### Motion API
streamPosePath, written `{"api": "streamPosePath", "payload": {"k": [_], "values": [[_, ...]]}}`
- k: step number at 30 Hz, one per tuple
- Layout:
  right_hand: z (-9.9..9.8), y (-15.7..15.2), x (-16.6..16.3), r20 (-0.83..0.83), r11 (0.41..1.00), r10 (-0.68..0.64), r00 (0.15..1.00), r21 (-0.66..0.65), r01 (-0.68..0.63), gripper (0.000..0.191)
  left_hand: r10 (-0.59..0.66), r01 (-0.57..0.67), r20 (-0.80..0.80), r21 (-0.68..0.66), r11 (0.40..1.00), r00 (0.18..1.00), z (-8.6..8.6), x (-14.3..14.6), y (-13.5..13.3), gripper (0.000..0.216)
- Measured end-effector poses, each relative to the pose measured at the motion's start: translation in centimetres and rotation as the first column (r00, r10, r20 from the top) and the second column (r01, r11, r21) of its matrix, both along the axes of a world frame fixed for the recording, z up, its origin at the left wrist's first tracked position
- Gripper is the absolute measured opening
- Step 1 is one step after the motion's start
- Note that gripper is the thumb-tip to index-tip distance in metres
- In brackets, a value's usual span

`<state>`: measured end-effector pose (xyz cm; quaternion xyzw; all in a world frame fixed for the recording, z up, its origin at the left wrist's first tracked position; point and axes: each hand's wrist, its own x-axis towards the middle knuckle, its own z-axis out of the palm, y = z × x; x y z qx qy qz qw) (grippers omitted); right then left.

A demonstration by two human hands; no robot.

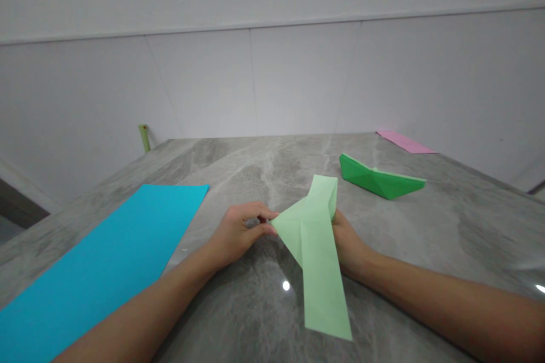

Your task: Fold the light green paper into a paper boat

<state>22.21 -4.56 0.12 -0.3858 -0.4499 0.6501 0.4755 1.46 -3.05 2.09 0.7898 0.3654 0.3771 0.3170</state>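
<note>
Right over the grey marbled tabletop, there's the pale green paper, folded and held between 2 bare hands! On its left side, the left hand has thumb and finger brought nearly together, pinching the paper's pointed tip, with a small gap behind the pinch. Across from it, the right hand sits against the paper's right edge, partly behind it; those fingertips are hidden, so I can't tell how far apart they are or how firmly they grip. Now look at the lie of it: the long strip runs far to near, drifting a little right at its near end, while the point juts left, crosswise to that axis, straight into the left fingertips. Neither hand is the nearer; both touch it. Farther off to the right sits a dark green folded piece, a pink sheet beyond, and a blue sheet lies left.
</note>
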Motion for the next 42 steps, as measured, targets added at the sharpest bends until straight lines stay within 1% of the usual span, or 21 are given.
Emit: {"api": "streamPosePath", "payload": {"k": [4, 8, 13, 17, 20, 23, 25, 27, 29, 31, 33, 35, 37, 39, 41, 42], "values": [[0.1, 0.0, 0.0, -0.014, 1.000, 0.027, 1.000, 0.013, -0.027, 0.010, 0.014, -0.013, 0.024, -0.028, 1.000, 1.000, 0.1, 0.3, -0.1, 0.010], [0.4, -0.1, 0.0, 0.020, 1.000, 0.031, 0.999, 0.002, -0.031, 0.010, 0.014, -0.010, 0.081, -0.052, 0.999, 0.997, -0.1, 0.3, -0.2, 0.007], [0.9, -0.4, -0.3, 0.048, 0.999, 0.035, 0.998, -0.020, -0.034, 0.011, 0.041, -0.032, 0.110, -0.085, 0.996, 0.993, -0.1, 0.2, -0.2, 0.006], [0.7, -0.3, -0.3, 0.050, 0.999, 0.046, 0.998, -0.005, -0.046, 0.013, 0.062, -0.049, 0.116, -0.109, 0.993, 0.991, -0.2, 0.2, -0.2, 0.006], [0.3, -0.2, -0.2, 0.038, 0.999, 0.032, 0.999, 0.012, -0.032, 0.016, 0.082, -0.070, 0.115, -0.101, 0.992, 0.990, -0.4, 0.2, -0.1, 0.008], [0.0, -0.1, -0.1, 0.015, 1.000, 0.020, 1.000, 0.024, -0.020, 0.016, 0.096, -0.090, 0.096, -0.068, 0.994, 0.991, -0.4, 0.1, 0.2, 0.009], [0.0, 0.0, -0.1, 0.013, 0.999, 0.016, 1.000, 0.037, -0.016, 0.016, 0.081, -0.080, 0.044, -0.022, 0.997, 0.996, -0.3, 0.1, 0.3, 0.008], [0.0, 0.0, -0.2, 0.025, 0.998, 0.014, 1.000, 0.063, -0.016, 0.018, 0.034, -0.032, -0.037, 0.048, 0.998, 0.999, -0.1, -0.1, 0.3, 0.012], [0.1, 0.0, -0.1, 0.054, 0.996, 0.014, 0.998, 0.088, -0.018, 0.019, -0.043, 0.057, -0.124, 0.114, 0.992, 0.991, 0.0, -0.2, 0.2, 0.026], [0.2, 0.1, -0.1, 0.094, 0.995, 0.018, 0.995, 0.094, -0.027, 0.018, -0.091, 0.124, -0.189, 0.168, 0.978, 0.978, 0.0, -0.4, 0.1, 0.039], [0.1, 0.1, -0.1, 0.124, 0.996, 0.019, 0.992, 0.087, -0.030, 0.017, -0.085, 0.135, -0.226, 0.215, 0.967, 0.970, -0.1, -0.5, 0.0, 0.045], [-0.1, 0.0, -0.1, 0.145, 0.996, 0.023, 0.989, 0.080, -0.035, 0.018, -0.066, 0.127, -0.238, 0.250, 0.960, 0.969, -0.2, -0.6, 0.0, 0.042], [-0.2, 0.0, 0.0, 0.165, 0.996, 0.004, 0.986, 0.089, -0.019, 0.021, -0.072, 0.133, -0.239, 0.251, 0.959, 0.968, -0.3, -0.6, 0.1, 0.036], [-0.3, 0.1, 0.0, 0.225, 0.990, -0.051, 0.973, 0.142, 0.019, 0.023, -0.057, 0.109, -0.222, 0.229, 0.967, 0.973, -0.3, -0.5, 0.1, 0.035], [-0.3, 0.2, 0.1, 0.345, 0.969, -0.159, 0.925, 0.234, 0.080, 0.025, -0.028, 0.057, -0.161, 0.176, 0.983, 0.987, -0.4, -0.4, -0.1, 0.044], [-0.2, 0.2, 0.2, 0.419, 0.953, -0.217, 0.882, 0.284, 0.100, 0.025, -0.029, 0.044, -0.114, 0.129, 0.991, 0.993, -0.5, -0.3, -0.3, 0.049]]}}
